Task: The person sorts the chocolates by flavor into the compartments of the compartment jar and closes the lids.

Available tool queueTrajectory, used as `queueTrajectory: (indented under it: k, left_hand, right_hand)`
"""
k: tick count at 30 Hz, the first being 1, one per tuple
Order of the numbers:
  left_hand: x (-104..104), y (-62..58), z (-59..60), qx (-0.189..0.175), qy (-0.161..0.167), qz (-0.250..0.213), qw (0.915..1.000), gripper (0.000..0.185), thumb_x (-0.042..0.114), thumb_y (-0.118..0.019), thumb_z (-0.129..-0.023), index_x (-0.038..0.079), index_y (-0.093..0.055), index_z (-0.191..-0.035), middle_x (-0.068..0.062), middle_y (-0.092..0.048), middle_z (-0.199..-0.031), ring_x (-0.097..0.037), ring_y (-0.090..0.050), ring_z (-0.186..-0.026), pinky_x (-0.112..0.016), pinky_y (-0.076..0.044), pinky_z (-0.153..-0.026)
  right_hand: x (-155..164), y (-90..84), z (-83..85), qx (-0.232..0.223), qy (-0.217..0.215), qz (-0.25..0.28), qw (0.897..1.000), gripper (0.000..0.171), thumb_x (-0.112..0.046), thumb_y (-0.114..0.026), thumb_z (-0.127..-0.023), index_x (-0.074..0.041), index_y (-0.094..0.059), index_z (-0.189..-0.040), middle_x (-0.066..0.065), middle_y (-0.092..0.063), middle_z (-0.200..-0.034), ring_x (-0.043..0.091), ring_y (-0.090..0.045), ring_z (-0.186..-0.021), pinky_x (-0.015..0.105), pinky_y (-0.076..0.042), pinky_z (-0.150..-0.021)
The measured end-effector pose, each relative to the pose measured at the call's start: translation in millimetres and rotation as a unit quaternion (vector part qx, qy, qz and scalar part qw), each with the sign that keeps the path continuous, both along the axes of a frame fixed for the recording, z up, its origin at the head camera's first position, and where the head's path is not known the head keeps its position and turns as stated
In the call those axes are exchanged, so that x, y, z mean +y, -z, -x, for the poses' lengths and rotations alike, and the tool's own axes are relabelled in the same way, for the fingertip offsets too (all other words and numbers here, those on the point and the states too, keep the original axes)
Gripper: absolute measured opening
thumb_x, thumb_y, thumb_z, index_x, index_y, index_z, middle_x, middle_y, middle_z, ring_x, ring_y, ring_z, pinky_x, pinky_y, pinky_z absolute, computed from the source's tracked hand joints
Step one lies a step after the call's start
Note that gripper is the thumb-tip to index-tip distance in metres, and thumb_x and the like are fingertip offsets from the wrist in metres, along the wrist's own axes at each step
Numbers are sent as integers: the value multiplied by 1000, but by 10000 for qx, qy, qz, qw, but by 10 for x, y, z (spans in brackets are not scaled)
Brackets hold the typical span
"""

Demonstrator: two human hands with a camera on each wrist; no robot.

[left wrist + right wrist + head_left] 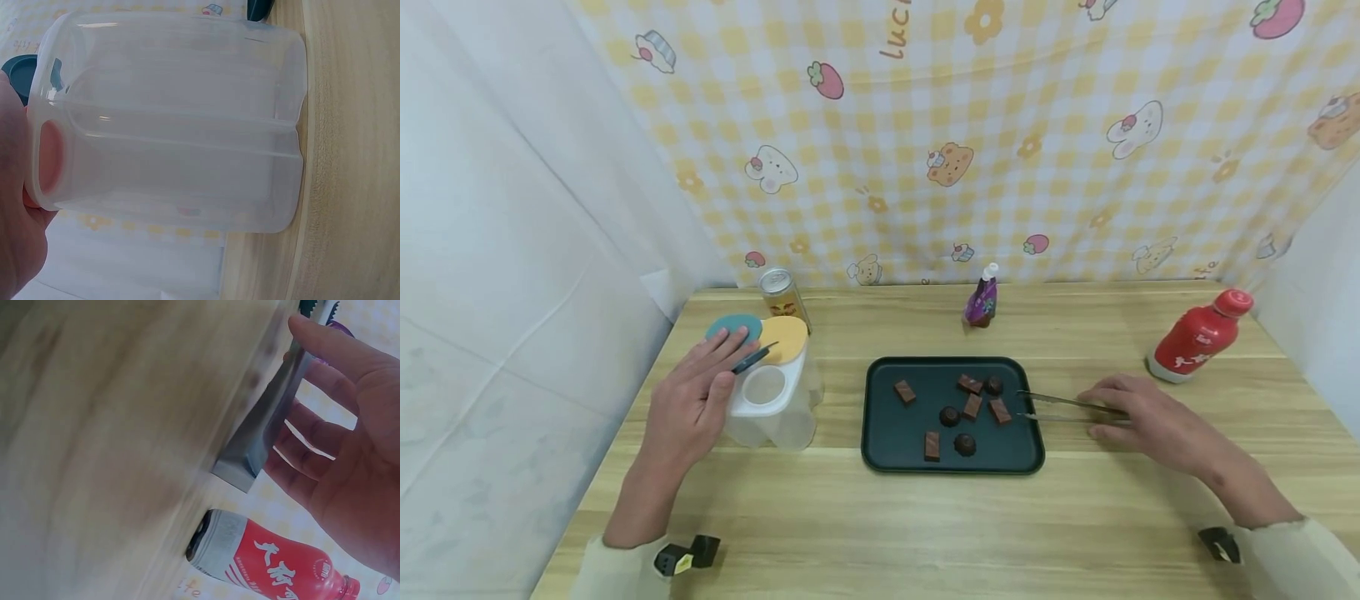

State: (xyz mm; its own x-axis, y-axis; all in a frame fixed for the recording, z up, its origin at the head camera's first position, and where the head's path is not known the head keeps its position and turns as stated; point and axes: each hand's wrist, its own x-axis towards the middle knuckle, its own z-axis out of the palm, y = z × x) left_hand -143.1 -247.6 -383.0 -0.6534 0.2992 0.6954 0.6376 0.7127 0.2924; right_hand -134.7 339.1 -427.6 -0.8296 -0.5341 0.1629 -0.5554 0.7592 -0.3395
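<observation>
My left hand (688,408) rests over the top of a clear plastic storage container (181,125), its fingers stretched across a blue-green lid (724,323). Beside that lid is a yellow one (784,340). A dark lid (751,358) stands tilted up near the left thumb, next to an uncovered round opening (764,385). My right hand (1138,417) holds metal tongs (265,419) between thumb and fingers. The tongs' arms are apart, their tips over the right rim of a dark tray (887,454). Several chocolates (973,407), some rectangular, some round, lie in the tray.
A red bottle (1198,337) stands at the right, beyond the right hand. Behind the container is a drink can (782,296). A small purple pouch (981,302) with a white cap stands behind the tray, near the patterned curtain (925,200).
</observation>
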Motion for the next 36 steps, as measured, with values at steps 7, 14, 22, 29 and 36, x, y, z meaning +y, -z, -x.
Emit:
queueTrajectory:
  k: [7,14,22,29,36]
  left_hand:
    - [4,4,21,20,12,32,10000,60,49,-36,-111,5,-71,-132,-9,-63,-139,-35,-55,-133,-40,-33,-119]
    - [1,6,-2,-27,0,53,10000,59,47,-36,-112,4,-70,-132,-10,-63,-139,-36,-54,-134,-37,-32,-119]
    - [12,-12,-2,-29,-17,17,10000,60,48,-35,-112,4,-71,-131,-10,-63,-139,-36,-55,-134,-37,-32,-119]
    - [11,-5,0,21,2,-51,10000,60,49,-36,-111,4,-72,-130,-10,-63,-138,-36,-55,-133,-37,-34,-118]
    - [8,15,1,68,-29,-51,10000,62,49,-35,-111,4,-72,-129,-10,-64,-138,-35,-55,-133,-38,-33,-118]
  right_hand:
    - [16,14,21,-226,120,-106,9996,39,-14,-90,-80,-8,-76,-117,-1,-67,-110,18,-63,-96,41,-59,-79]
    - [18,-14,26,-169,132,-151,9997,36,-14,-90,-79,-11,-77,-112,-5,-70,-108,18,-66,-96,43,-59,-81]
    - [-17,-106,40,-137,292,265,9991,36,-14,-89,-81,-10,-77,-115,-10,-74,-99,7,-69,-85,36,-62,-73]
    - [-113,-161,77,26,207,449,9988,35,-17,-86,-86,-11,-77,-119,-20,-69,-91,-2,-62,-76,25,-56,-63]
    - [-198,-184,123,-121,215,378,9990,35,-24,-83,-89,-12,-77,-122,-14,-73,-97,-1,-63,-77,26,-57,-66]
